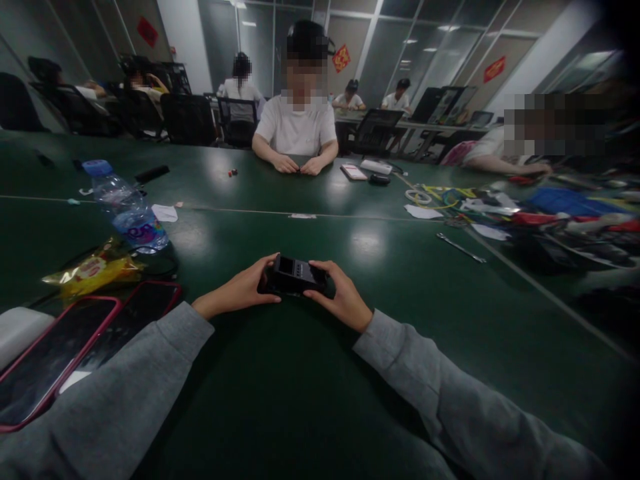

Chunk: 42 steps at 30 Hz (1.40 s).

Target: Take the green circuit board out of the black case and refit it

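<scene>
A: Hands?
B: Both half-curled; left hand (pixel 241 287) and right hand (pixel 346 297) grip opposite ends of black device (pixel 294 283) between them.
A: Step?
B: Two-handed handling, I'd say. Next move likely needs steady grips.
A: Obstructions?
B: Bottle (pixel 131 212), pink-edged phone (pixel 55 360) left of left hand; wrench (pixel 460 248) right of right. None blocks device.

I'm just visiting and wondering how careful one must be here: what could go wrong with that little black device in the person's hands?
The black device sits between the left hand and the right hand, held near its ends, so it might slip onto the green table if either loosens. The gray left sleeve looks close to a pink-edged phone, so moving that arm could nudge it.
</scene>
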Motion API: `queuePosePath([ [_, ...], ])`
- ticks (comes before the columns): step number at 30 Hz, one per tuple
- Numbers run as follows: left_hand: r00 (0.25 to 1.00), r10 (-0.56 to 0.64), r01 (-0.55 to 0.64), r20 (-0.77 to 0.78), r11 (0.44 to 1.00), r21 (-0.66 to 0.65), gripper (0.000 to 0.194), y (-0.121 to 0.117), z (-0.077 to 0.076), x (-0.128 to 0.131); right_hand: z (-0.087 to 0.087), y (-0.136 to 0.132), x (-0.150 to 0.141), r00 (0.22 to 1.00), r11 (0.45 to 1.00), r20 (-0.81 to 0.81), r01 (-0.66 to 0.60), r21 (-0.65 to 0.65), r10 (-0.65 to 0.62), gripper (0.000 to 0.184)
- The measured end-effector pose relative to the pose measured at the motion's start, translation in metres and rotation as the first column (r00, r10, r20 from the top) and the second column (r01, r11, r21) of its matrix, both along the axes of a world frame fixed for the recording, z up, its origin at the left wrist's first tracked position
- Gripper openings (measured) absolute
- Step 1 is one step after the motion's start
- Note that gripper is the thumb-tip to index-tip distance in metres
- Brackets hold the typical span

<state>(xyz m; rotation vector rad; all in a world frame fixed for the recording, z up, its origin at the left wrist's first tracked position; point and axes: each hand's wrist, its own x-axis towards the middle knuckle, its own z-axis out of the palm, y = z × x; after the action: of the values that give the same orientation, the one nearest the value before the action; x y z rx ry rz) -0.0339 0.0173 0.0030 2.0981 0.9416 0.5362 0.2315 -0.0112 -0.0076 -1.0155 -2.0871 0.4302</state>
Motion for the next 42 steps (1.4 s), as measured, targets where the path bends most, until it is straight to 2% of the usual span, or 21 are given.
queuePosePath([
  [3, 0.999, 0.040, -0.039, -0.036, 0.999, 0.024, 0.096, 0.000, -0.001, 0.000, 0.000, -0.001, 0.000, 1.000, 0.997, 0.029, -0.001, 0.071, -0.001, 0.055],
  [8, 0.999, 0.028, -0.027, -0.026, 0.998, 0.056, 0.097, 0.000, -0.004, -0.001, 0.000, -0.002, -0.001, 0.997, 0.986, 0.082, -0.029, 0.164, 0.016, 0.056],
  [16, 1.000, 0.021, -0.020, -0.002, 0.995, 0.099, 0.084, 0.004, -0.009, -0.001, 0.003, -0.006, -0.001, 0.997, 0.968, 0.073, -0.018, 0.250, 0.000, 0.049],
  [21, 0.997, 0.047, -0.039, -0.062, 0.991, 0.127, 0.082, -0.001, -0.004, 0.001, 0.001, -0.005, -0.003, 0.985, 0.983, 0.173, -0.057, 0.174, 0.026, 0.053],
  [28, 0.968, 0.202, -0.159, -0.151, 0.953, 0.256, 0.076, -0.024, -0.007, 0.007, 0.001, -0.005, -0.006, 0.949, 0.991, 0.312, -0.087, 0.098, 0.052, 0.053],
  [32, 0.966, 0.204, -0.154, -0.161, 0.948, 0.278, 0.079, -0.024, -0.010, 0.008, 0.002, -0.006, -0.007, 0.954, 0.992, 0.298, -0.075, 0.103, 0.041, 0.052],
  [38, 0.981, 0.150, -0.125, -0.125, 0.974, 0.190, 0.081, -0.017, -0.008, 0.003, 0.004, -0.005, -0.006, 0.960, 0.994, 0.275, -0.080, 0.077, 0.056, 0.053],
  [42, 0.983, 0.145, -0.123, -0.115, 0.976, 0.180, 0.082, -0.016, -0.008, 0.001, 0.004, -0.006, -0.005, 0.955, 0.994, 0.290, -0.089, 0.069, 0.065, 0.056],
])
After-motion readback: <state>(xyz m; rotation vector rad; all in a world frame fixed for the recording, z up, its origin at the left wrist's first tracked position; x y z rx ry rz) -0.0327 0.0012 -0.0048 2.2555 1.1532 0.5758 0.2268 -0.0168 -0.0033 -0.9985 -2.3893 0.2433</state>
